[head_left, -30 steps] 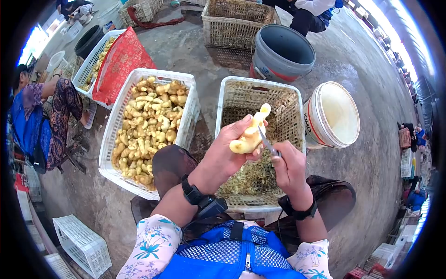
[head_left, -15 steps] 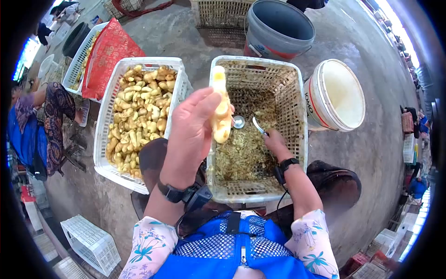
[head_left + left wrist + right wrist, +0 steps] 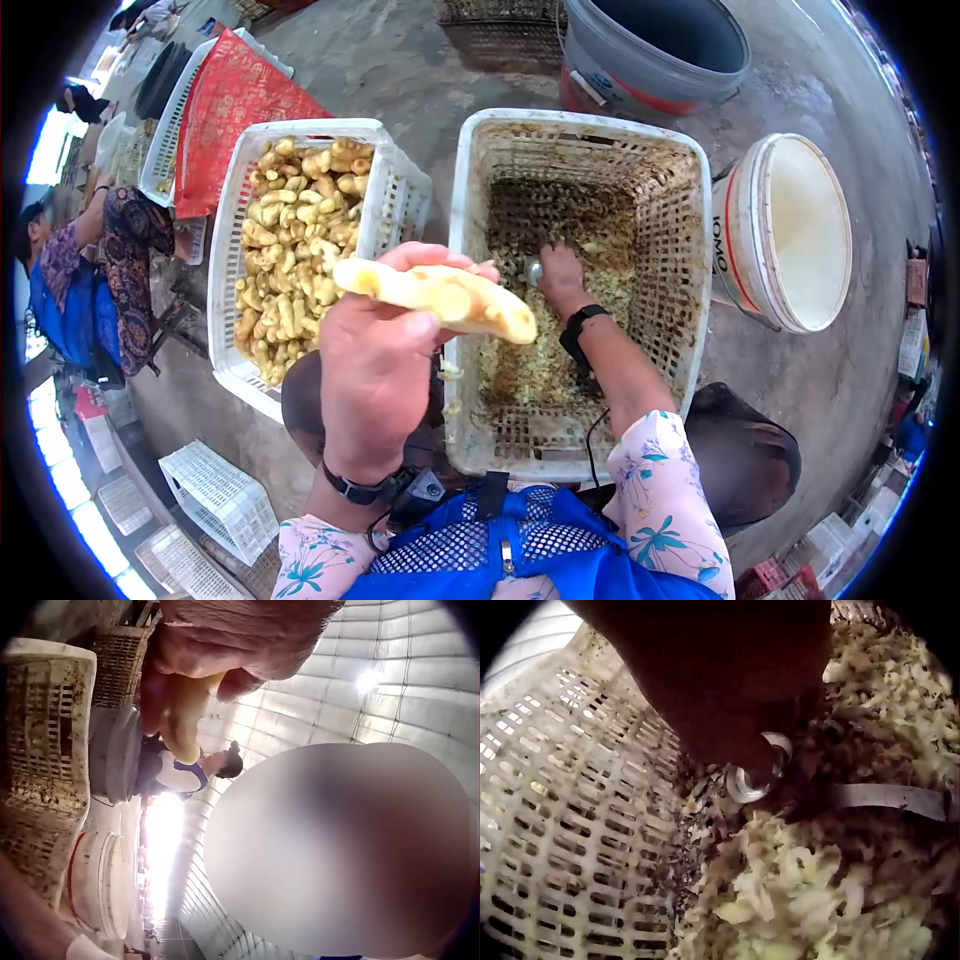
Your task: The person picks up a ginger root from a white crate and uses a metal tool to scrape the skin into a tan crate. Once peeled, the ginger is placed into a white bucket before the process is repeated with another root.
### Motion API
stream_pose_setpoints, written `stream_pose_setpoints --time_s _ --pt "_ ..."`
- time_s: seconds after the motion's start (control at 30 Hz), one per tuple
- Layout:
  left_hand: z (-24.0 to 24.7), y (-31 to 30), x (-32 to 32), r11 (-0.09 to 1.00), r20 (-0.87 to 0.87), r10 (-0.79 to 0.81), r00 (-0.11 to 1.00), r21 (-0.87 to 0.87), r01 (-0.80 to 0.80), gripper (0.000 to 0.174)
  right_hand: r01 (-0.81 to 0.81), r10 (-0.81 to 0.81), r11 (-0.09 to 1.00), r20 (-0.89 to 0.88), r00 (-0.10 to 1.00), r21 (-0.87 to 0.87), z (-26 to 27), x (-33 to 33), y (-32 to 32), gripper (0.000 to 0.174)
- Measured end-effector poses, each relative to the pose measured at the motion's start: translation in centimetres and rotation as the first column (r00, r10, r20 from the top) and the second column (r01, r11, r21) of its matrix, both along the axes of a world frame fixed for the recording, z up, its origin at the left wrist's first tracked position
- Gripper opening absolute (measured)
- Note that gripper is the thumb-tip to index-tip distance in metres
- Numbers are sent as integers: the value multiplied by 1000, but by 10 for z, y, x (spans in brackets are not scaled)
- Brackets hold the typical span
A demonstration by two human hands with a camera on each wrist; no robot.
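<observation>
My left hand (image 3: 375,375) grips a peeled piece of ginger (image 3: 440,298), pale yellow with cut faces, raised between the two crates; the left wrist view shows its end (image 3: 184,724) poking out past the fingers. Down inside the right-hand crate (image 3: 705,260), my right hand (image 3: 562,278) reaches into the peelings (image 3: 600,330). Its fingertips close around a small shiny round metal piece (image 3: 746,787), like a spoon's bowl. A flat, pale blade-like strip (image 3: 889,799) lies over the peelings beside that hand, its inner end hidden in shadow.
A white crate (image 3: 400,190) full of ginger stands on the left. To the right is a white bucket (image 3: 800,230), with a grey bucket (image 3: 650,60) behind. Red cloth (image 3: 235,115) covers part of another crate. A seated person (image 3: 80,270) is at far left.
The left hand has lowered and turned the ginger from upright to sideways. From cutting at the ginger with a curved knife, the right hand has gone down to the peelings at the round metal piece.
</observation>
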State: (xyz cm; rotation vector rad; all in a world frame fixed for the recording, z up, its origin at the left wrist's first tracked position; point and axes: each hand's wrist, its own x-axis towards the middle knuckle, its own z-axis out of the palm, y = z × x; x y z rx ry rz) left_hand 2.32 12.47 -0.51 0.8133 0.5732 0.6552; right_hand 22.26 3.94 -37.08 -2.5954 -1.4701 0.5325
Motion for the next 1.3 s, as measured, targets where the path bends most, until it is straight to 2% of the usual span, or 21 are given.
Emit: stream_pose_setpoints --time_s 0.03,0.07,0.13,0.17,0.2,0.27,0.33,0.37,0.4,0.47,0.57,0.73,0.8,0.93,0.97,1.07,1.1,1.13,1.2,1.23,1.3 --pt "-1 -1 3 1000 -14 -8 1000 -5 8 42 -16 4 995 -115 993 -99 0 3 3 35" --pt "-2 -1 5 1000 -27 -15 1000 -6 15 42 -24 24 1000 -154 988 -1 -2 4 -1 31" --pt "-4 -2 5 999 -24 -17 1000 -44 16 45 -16 12 999 -153 988 -30 13 3 -1 29" --pt "-8 -3 4 1000 -54 -15 998 5 15 45 52 -55 998 -309 950 -18 24 7 -2 28" --pt "-11 -4 3 999 -83 -11 997 50 16 46 171 -121 980 -375 919 103 31 5 -6 20" --pt "-4 -5 -1 1000 -31 -24 999 2 25 44 432 -192 875 -661 725 220 59 14 -2 13" --pt "2 -6 -4 999 32 -49 998 -10 49 43 588 -40 719 -822 567 370 152 19 -1 10" --pt "3 -5 -6 998 66 -65 996 6 65 43 637 -47 697 -866 498 329 212 16 -8 14" --pt "4 -4 -7 996 101 -83 991 24 81 43 666 -13 641 -862 507 382 242 15 -15 22" --pt "2 -5 -8 996 135 -81 988 53 74 43 620 101 592 -811 576 514 284 10 -36 21" --pt "0 -11 -6 990 152 -53 987 134 33 44 550 151 554 -725 672 625 329 -13 -60 32" --pt "-4 -21 -6 965 88 -171 981 214 149 46 506 297 609 -767 569 611 392 -41 -91 43" --pt "-1 -28 -5 962 61 -203 977 196 187 45 485 286 628 -760 584 609 402 -42 -99 42" --pt "1 -41 0 879 -51 -213 976 427 214 43 359 240 628 -611 755 691 402 -45 -103 43" --pt "0 -45 1 838 -73 -184 980 509 195 43 347 127 666 -559 819 660 409 -51 -103 42" --pt "-7 -47 0 718 -121 -142 982 670 187 46 332 58 760 -567 821 559 384 -39 -111 38" --pt "-9 -46 1 686 -138 -137 981 701 194 47 301 46 783 -534 844 544 384 -37 -111 27" --pt "-11 -45 2 652 -155 -130 979 731 202 47 344 45 767 -580 813 542 386 -36 -112 23" --pt "-10 -43 3 685 -153 -132 979 700 201 48 433 50 729 -672 739 530 388 -32 -110 17" --pt "-10 -43 4 701 -152 -137 979 683 205 48 460 130 689 -720 681 560 386 -31 -107 13" --pt "-10 -42 4 636 -203 -139 969 732 244 46 446 200 678 -731 653 584 389 -36 -104 14"
